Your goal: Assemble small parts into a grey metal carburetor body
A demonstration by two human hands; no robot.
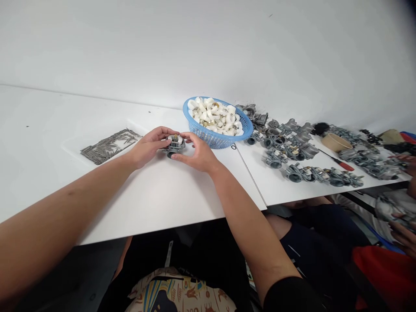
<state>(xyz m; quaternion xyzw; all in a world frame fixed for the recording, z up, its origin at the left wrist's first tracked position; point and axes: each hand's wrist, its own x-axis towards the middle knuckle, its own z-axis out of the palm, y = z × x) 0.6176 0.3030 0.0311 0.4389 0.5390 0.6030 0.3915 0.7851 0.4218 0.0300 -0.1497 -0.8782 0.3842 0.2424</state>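
Between my two hands, over the white table, is a grey metal carburetor [173,145] with a white float and a brass part showing on top. My left hand [150,146] grips it from the left, thumb and fingers at its upper edge. From the other side my right hand [199,152] closes on it, with the thumb low near the round bore and the index finger at the top. To the left lies a clear tray of thin metal pins [110,145]. Just right of my hands stands a blue basket [208,138] heaped with white plastic floats [214,116].
Several carburetors [276,147] spread over the right-hand table. Among them are a red-handled screwdriver [343,164] and a tan bowl [335,142]. A seam [250,173] divides the tabletops. At the far right, another person's hands [404,236] hold a metal part below the table edge.
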